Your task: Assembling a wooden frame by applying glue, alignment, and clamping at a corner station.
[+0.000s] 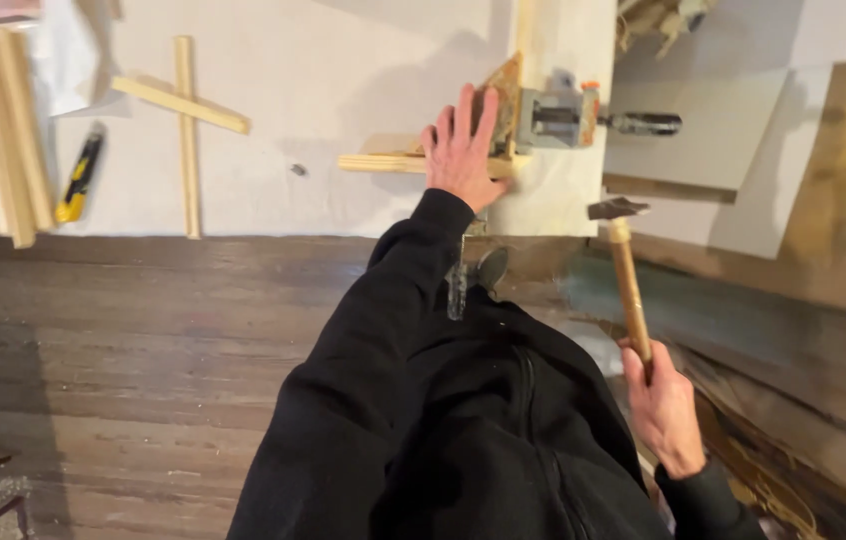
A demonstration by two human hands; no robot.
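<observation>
Left hand (463, 150) lies flat, fingers spread apart, palm down on a wooden strip (383, 162) at the near edge of the white bench top (343, 60). The strip's long axis runs left to right, its right end under the hand and meeting a triangular wooden block (505, 90) that leans against a metal clamp (558, 115). The clamp's screw handle (646, 123) points right, past the bench edge. Right hand (661, 410) is closed around the lower end of a hammer (626, 270). The hammer's wooden handle runs nearly upright in view, tilted slightly left toward the top; its dark metal head sits at the far end, crosswise, just right of the bench corner and well apart from the strip. Farther left on the bench: two wooden slats crossed (185, 110), a yellow and black utility knife (80, 175), and a stack of wooden strips (11, 130). Dark floorboards (143, 340) below.
</observation>
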